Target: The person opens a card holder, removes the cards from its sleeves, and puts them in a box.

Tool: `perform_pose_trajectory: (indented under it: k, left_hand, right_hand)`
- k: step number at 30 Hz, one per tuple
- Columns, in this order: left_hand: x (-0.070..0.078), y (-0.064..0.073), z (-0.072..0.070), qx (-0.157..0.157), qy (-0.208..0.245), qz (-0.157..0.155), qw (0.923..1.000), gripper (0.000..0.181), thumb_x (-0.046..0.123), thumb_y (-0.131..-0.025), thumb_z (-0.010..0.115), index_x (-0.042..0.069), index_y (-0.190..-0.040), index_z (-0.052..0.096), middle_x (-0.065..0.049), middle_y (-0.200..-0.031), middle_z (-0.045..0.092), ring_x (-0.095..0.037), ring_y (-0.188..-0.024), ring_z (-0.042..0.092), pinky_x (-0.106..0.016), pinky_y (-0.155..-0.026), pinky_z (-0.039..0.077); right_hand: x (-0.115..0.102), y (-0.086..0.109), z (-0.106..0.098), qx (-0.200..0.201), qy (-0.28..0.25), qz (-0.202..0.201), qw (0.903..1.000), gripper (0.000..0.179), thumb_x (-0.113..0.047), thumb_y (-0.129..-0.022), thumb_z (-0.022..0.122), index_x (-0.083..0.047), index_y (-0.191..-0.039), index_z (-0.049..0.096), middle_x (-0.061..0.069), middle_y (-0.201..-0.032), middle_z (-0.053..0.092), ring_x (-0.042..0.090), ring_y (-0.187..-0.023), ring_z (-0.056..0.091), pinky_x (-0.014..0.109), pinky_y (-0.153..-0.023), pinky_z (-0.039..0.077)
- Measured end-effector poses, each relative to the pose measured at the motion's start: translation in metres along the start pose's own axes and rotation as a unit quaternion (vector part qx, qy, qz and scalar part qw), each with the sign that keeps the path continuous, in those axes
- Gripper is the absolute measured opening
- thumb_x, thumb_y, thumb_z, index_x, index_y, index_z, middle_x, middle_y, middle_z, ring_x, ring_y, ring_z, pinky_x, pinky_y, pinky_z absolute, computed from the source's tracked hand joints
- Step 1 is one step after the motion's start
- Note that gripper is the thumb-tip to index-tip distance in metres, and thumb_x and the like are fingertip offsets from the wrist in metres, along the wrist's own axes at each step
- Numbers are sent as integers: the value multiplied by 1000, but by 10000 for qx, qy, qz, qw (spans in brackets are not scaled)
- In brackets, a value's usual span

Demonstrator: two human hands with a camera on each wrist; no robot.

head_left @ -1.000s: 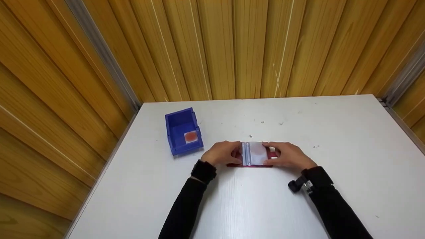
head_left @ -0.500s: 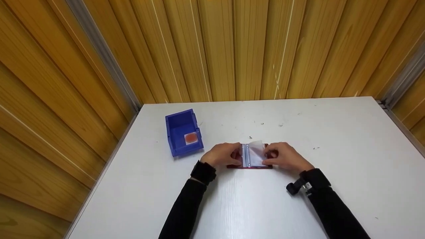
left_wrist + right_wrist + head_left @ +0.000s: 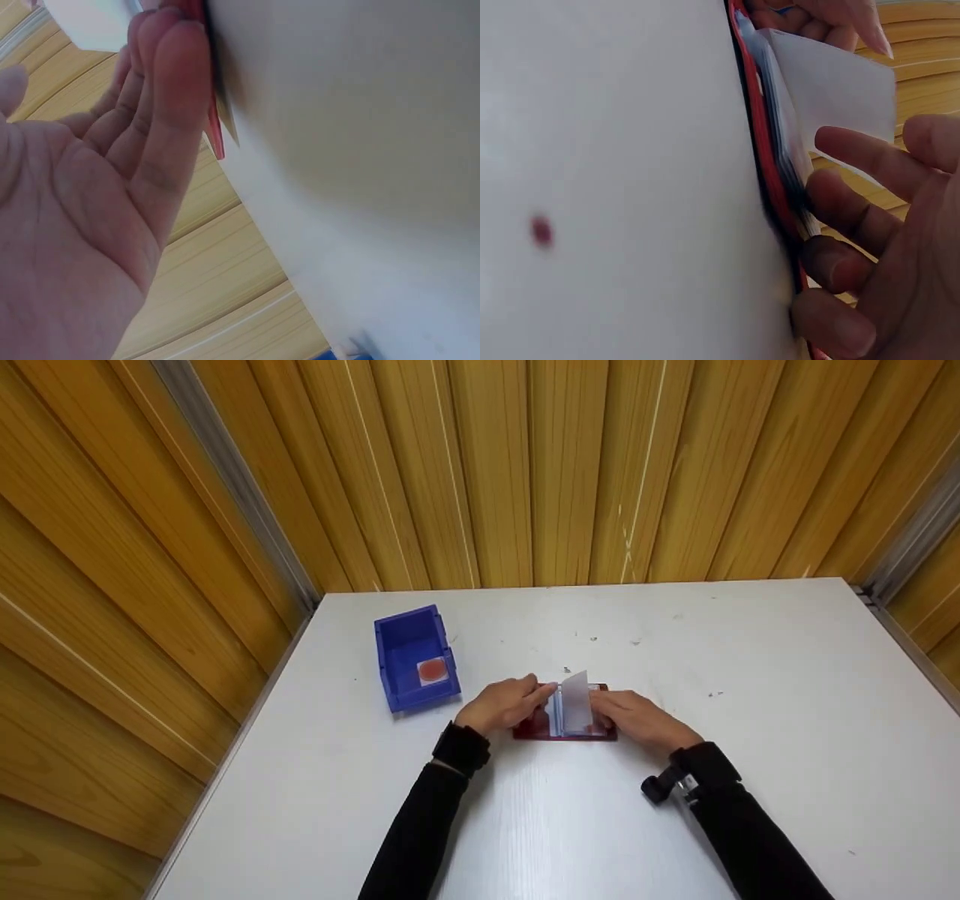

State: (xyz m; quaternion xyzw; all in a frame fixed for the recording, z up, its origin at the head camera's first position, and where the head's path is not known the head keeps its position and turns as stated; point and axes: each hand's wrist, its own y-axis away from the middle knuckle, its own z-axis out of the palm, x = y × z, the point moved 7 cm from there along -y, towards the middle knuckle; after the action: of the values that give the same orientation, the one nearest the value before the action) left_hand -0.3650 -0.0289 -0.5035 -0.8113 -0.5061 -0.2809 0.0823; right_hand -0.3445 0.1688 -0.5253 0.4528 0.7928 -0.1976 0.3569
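A small card album (image 3: 533, 730) with a dark red cover lies spread open on the table, its clear plastic sleeves joined at a middle strip. One milky sleeve page (image 3: 576, 703) stands nearly upright from the right half, also tall and pale in the right wrist view. My left hand (image 3: 501, 705) rests on the left cover, fingers against the red cover (image 3: 215, 135) and thumb apart from them, toward the strip. On the right side, my right hand (image 3: 637, 718) touches the album's outer edge and page stack with spread fingertips (image 3: 832, 196); its index finger and thumb are beside the raised page.
Back left of the hands stands a blue plastic bin (image 3: 405, 656) with a white square card (image 3: 433, 670) bearing a red disc. Wood-patterned panels (image 3: 570, 472) wall the table (image 3: 750, 675) at the back and sides.
The right half's top page has lifted from flat to nearly upright. My right fingers have moved from pinching its edge to the pages behind it. My left thumb has swung toward the strip.
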Motion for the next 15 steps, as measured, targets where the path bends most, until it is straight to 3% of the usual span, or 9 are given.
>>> perform_pose_trajectory:
  k: [2,4,8,10,12,15]
  left_hand:
    - [0,0,0,40,34,-37,10000,57,66,-106,31,16,-105,57,2,-85,59,-17,-82,58,-33,-78,47]
    - [0,0,0,81,3,-56,10000,55,66,-105,35,15,-107,53,1,-85,58,-18,-81,58,-33,-77,48]
    - [2,0,-2,193,-407,73,9990,38,46,-104,58,11,-114,45,-2,-85,55,-18,-79,58,-34,-78,51]
    - [2,0,-3,248,-552,131,9981,39,31,-99,69,10,-117,42,-2,-85,55,-18,-79,57,-34,-78,51]
    - [2,0,-3,280,-618,133,9976,42,21,-96,73,9,-118,40,-2,-83,55,-18,-77,56,-34,-77,51]
    - [0,0,-3,252,-485,-21,9985,47,18,-94,75,11,-123,39,-1,-83,55,-18,-75,55,-33,-73,49]
  right_hand:
    - [-3,1,4,-75,404,-18,9992,39,-31,-108,54,-9,-139,63,14,-98,68,21,-94,60,37,-86,47]
    - [-6,2,6,-69,900,-34,9959,54,-33,-103,63,-22,-154,51,7,-104,68,18,-95,57,37,-87,46]
    - [-9,2,10,-95,1257,-40,9920,55,-37,-99,70,-33,-151,53,0,-90,57,17,-86,50,35,-77,41]
    - [-8,1,9,-52,1299,-56,9915,53,-36,-98,71,-32,-149,56,-3,-83,50,17,-81,47,33,-73,38]
    - [-6,0,8,0,1273,3,9919,54,-35,-98,72,-30,-149,56,-4,-77,42,16,-77,44,32,-71,36]
    - [1,0,3,90,1293,226,9913,60,-38,-96,74,-30,-152,53,-3,-75,39,17,-75,42,34,-72,35]
